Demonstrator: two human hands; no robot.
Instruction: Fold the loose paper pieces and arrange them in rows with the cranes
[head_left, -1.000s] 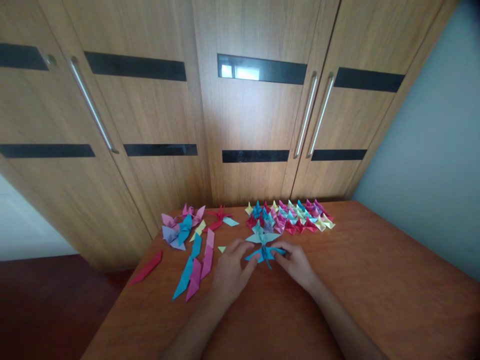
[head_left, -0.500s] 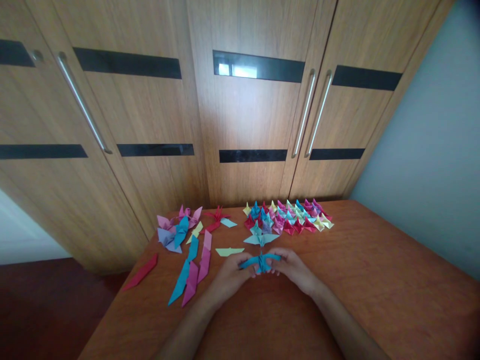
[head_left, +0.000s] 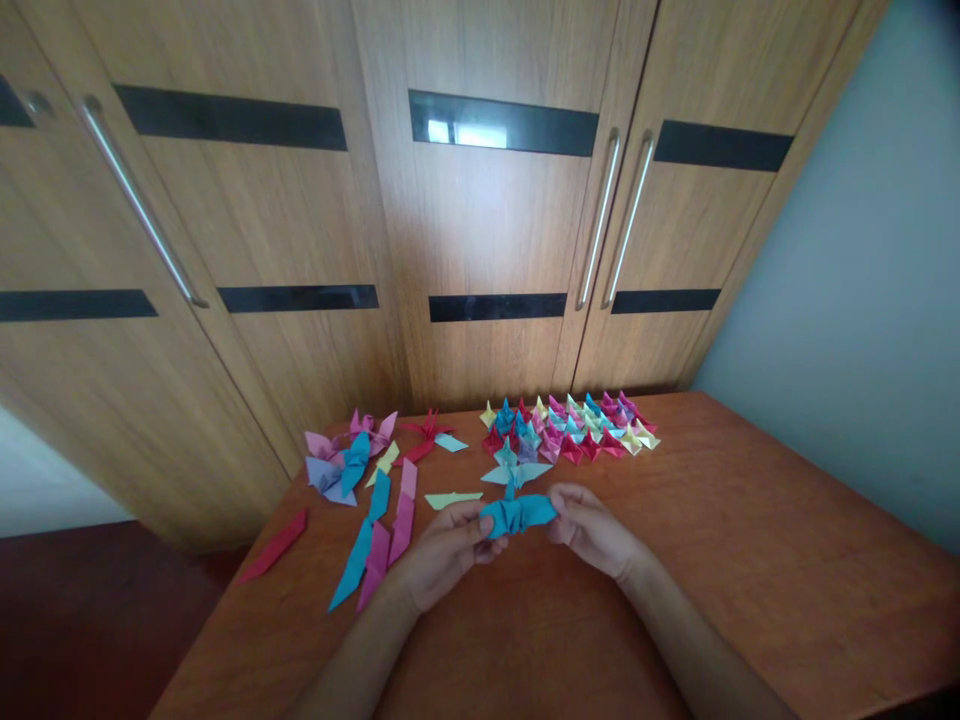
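Observation:
A blue origami crane (head_left: 517, 514) is held between my two hands, its wings spread sideways above the table. My left hand (head_left: 452, 545) pinches the left wing, thumb on top. My right hand (head_left: 592, 525) grips the tip of the right wing between thumb and fingers. Just beyond it, a pale blue-green paper crane (head_left: 514, 468) stands on the table. To the left of my hands lies a flat pale green folded paper strip (head_left: 453, 499).
Rows of colourful small paper cranes (head_left: 570, 428) stand at the table's back. Blue (head_left: 361, 545) and pink folded strips (head_left: 403, 510) lie left, near a red strip (head_left: 276, 545). More folded cranes (head_left: 349, 460) sit at the back left. A wooden wardrobe (head_left: 487, 240) rises behind the table (head_left: 750, 540).
The blue crane's wings have tilted so their broad faces show more. My right hand has shifted outward to the wing's tip. The camera view has turned slightly.

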